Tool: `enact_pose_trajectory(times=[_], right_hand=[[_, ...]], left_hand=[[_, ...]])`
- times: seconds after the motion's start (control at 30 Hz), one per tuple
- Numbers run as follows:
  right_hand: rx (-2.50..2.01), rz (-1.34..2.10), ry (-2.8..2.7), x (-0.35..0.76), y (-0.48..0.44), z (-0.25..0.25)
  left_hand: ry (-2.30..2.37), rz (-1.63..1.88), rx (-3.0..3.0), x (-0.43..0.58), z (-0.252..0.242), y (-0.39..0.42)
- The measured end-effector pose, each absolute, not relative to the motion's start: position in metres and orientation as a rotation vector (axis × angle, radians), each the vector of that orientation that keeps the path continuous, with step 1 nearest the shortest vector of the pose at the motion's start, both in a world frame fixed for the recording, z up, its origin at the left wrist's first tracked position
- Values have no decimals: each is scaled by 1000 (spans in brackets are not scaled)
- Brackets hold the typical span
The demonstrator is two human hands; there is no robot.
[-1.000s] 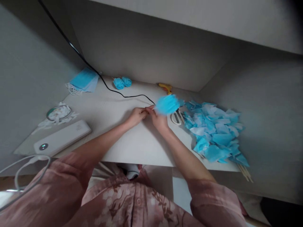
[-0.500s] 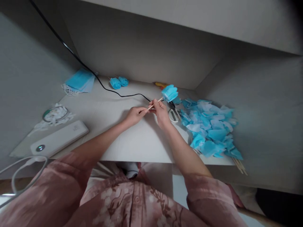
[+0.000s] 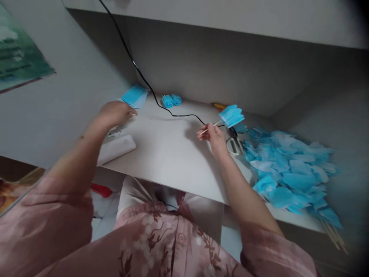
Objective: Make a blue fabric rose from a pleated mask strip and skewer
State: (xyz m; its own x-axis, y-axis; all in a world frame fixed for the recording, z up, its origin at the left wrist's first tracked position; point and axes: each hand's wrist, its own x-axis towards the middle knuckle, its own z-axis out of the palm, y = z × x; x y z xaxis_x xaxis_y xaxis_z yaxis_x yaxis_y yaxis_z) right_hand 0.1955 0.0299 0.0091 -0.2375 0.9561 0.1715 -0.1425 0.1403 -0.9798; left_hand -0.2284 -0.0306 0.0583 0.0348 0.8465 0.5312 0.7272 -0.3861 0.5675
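My right hand [image 3: 215, 139] is closed on a thin wooden stick, which bears a blue fabric flower [image 3: 231, 115] at its upper end. Over the left part of the desk, my left hand [image 3: 117, 114] is raised near the stack of blue masks [image 3: 134, 95], its fingers blurred; a small pale thing shows at the fingertips, too blurred to name. Two blue rolled flowers [image 3: 172, 100] lie by the back wall. White-handled scissors [image 3: 233, 147] rest beside my right wrist, left of a large pile of blue and white fabric pieces [image 3: 292, 165].
A white power bank [image 3: 118, 149] lies at the desk's front left. The black cable [image 3: 154, 94] runs down across the back. Behind the flower is a yellow tool [image 3: 219, 105]. Wooden sticks [image 3: 334, 234] jut past the front right edge.
My left hand has let go of the stick and moved left, over toward the masks. My right hand still holds the stick with the flower. The view has turned left.
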Motion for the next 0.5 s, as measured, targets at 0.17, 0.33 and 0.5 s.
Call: enact_pose_trajectory(times=[0.17,0.33,0.5], right_hand=[[-891,1154,-1652,184,21,1],[-893,968,-1833,183,18,0],[-941,722,-1989,188,18,-1]], left_hand=[[1866,1002,2200,-298,45,-55],[1796,908,2226,-190,66,-62],[1261,982,2230,-47,53,-36]])
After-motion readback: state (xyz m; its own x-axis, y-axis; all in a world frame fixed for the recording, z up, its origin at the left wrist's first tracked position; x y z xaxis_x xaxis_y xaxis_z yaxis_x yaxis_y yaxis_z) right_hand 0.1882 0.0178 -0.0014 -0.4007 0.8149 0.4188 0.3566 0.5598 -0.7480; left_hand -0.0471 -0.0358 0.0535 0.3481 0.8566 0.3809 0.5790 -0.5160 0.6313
